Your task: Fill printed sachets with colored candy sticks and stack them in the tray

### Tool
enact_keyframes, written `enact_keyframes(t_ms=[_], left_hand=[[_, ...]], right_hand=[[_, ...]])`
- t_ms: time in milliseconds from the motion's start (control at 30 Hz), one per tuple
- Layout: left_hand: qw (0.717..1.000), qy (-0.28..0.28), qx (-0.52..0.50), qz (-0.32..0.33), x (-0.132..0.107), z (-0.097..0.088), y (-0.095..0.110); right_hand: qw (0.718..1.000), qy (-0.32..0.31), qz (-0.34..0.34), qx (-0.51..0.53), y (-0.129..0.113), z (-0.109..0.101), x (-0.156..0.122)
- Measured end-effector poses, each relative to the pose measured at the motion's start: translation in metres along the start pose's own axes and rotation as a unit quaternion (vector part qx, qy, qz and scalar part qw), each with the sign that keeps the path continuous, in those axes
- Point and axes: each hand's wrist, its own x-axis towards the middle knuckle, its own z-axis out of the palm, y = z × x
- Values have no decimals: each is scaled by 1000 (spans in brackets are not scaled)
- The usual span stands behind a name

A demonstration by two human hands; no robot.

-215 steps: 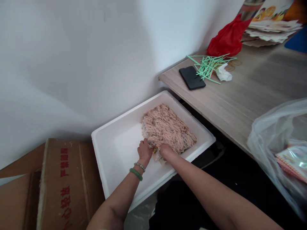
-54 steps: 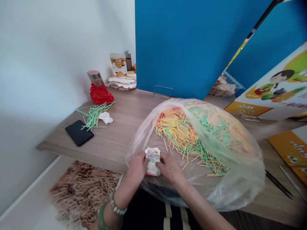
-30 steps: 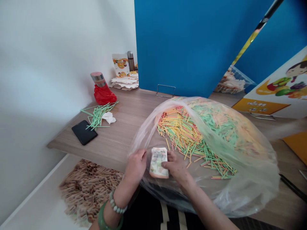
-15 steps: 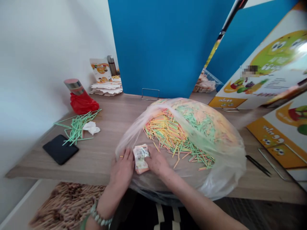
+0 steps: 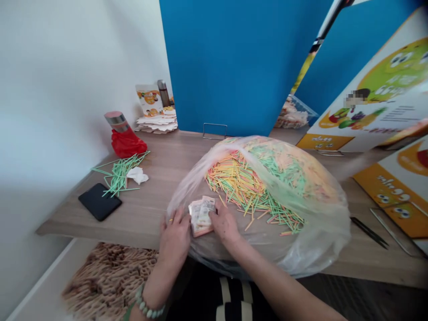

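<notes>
Between my hands lies a small stack of printed packets (image 5: 202, 217), whitish with an orange lower edge, on the clear plastic of a big bag. My left hand (image 5: 175, 238) lies against the stack's left edge with its fingers curled together. On the right edge, the fingers of my right hand (image 5: 224, 222) are closed on the stack, the top packet slightly askew. The clear plastic bag (image 5: 310, 249) is spread open on the table. Inside and at its mouth is a large heap of short yellow, green and pink sticks (image 5: 239, 180).
To the left are a black phone (image 5: 100, 201), long green straws (image 5: 124, 171), a crumpled tissue (image 5: 137, 175) and a flask in a red bag (image 5: 129, 142). Black tweezers (image 5: 369, 232) lie at right. Blue and printed boards (image 5: 230, 67) stand behind. Below left, a box holds brown sticks (image 5: 110, 281).
The view has shifted slightly, moving everything a little to the right. The stack has fanned out, its top part sliding rightward with my right hand.
</notes>
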Motion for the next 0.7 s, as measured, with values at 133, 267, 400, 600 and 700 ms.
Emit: enact_keyframes(t_ms=[133,267,400,600,700], left_hand=[[966,74,-243,-50,-4,-7,7],[874,6,-473,-112,-2,-9,28],[823,-60,-550,-130,0,-4,50],[942,-108,-298,114,-8,18,83],[952,-142,-208,172,-9,28,88]], right_hand=[[994,70,-82,-11,6,-10,-15],[970,-45,-162,175,17,-19,-29],[961,-145,-156,179,31,-39,-25],[959,73,-187,-201,32,-59,8],[914,33,-250,-319,32,-59,22]])
